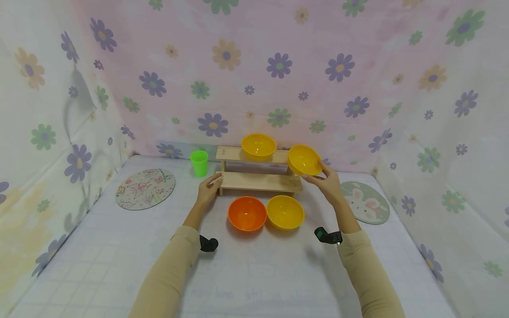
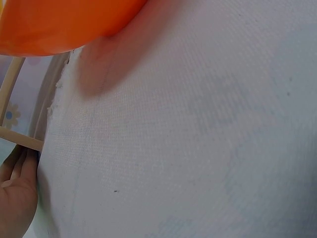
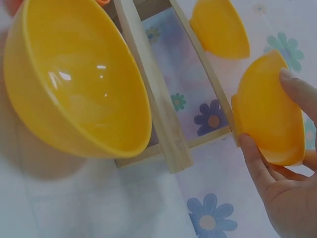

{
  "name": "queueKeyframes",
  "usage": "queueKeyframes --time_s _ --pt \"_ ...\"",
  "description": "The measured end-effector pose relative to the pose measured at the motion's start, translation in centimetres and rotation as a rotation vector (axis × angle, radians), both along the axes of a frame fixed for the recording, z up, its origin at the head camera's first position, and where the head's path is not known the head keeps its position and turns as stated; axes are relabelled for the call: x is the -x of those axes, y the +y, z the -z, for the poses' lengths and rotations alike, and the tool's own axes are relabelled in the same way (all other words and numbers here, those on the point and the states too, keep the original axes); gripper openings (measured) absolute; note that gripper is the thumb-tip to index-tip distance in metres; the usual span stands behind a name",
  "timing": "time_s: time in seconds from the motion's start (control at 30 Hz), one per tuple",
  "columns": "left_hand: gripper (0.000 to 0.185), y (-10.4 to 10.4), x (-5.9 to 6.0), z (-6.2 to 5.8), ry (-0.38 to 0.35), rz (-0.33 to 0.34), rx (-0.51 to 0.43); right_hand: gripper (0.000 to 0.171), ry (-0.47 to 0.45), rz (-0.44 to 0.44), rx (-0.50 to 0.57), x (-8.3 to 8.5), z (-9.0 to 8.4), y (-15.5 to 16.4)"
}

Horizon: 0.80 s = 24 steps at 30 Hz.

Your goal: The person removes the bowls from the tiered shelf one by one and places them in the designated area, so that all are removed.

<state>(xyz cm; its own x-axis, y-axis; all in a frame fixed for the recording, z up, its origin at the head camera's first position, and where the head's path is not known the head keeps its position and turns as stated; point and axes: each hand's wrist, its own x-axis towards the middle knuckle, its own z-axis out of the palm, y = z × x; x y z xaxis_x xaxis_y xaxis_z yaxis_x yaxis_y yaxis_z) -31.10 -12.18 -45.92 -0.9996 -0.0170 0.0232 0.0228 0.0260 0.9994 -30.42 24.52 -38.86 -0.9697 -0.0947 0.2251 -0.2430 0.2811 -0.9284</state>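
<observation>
My right hand (image 1: 328, 183) holds a yellow bowl (image 1: 304, 160) by its side and underside, thumb and fingers spread around it. In the head view this bowl is tilted and overlaps the right end of the upper tier of a wooden two-tier shelf (image 1: 260, 181). Another yellow bowl (image 1: 259, 147) stands on that upper tier, left of the held one. My left hand (image 1: 207, 191) touches the left end of the lower tier with fairly straight fingers; its fingertips are partly hidden in the left wrist view. An orange bowl (image 1: 247, 214) and a yellow bowl (image 1: 285, 213) sit side by side in front of the shelf.
A green cup (image 1: 199, 163) stands left of the shelf. One round patterned mat (image 1: 145, 189) lies at the left of the table, and a green rabbit mat (image 1: 365, 202) at the right, partly behind the right forearm. A flowered cloth wall (image 1: 254, 88) rises close behind the shelf.
</observation>
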Motion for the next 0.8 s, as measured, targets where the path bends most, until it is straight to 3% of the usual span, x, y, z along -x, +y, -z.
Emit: queueKeyframes --time_s 0.13,0.43,0.8 --pt "0.039 -0.1 0.5 0.5 -0.003 -0.009 -0.02 0.076 0.004 -0.004 0.01 -1.0 -0.2 0.2" --pt "0.04 -0.1 1.8 2.7 0.007 -0.046 0.006 0.08 -0.035 0.023 -0.029 -1.2 2.1 2.3" --pt "0.039 0.0 1.9 2.8 0.022 -0.065 0.043 0.081 -0.111 0.015 -0.014 -4.3 1.4 3.1"
